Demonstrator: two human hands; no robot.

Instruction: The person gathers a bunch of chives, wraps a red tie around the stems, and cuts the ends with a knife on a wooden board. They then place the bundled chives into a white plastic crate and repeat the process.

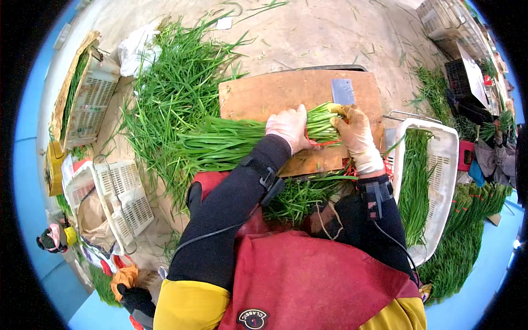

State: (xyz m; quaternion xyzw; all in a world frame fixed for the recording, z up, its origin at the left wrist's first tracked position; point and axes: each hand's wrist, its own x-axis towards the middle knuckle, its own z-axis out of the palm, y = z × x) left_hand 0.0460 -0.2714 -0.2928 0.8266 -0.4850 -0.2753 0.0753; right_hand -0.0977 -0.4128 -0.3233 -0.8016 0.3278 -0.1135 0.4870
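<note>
A bunch of green chives [225, 140] lies across a wooden board [258, 93], leaves to the left and pale stem ends to the right. My left hand [287, 127], in a thin pale glove, is closed around the stems from above. A red tie [329, 143] runs under the stems from beside the left hand toward the right one. My right hand [356, 135], in a yellowish stained glove, has its fingers bent around the stem ends. Its palm side is hidden. A grey metal plate [343, 91] lies on the board just beyond the right hand.
Loose chives [170, 82] are heaped on the floor at left. A white crate [443, 165] with chives stands at right, beside red ties [350, 166]. More crates [124, 192] stand at far left. Tied bunches [467, 220] lie at far right. A person [52, 238] is at the left edge.
</note>
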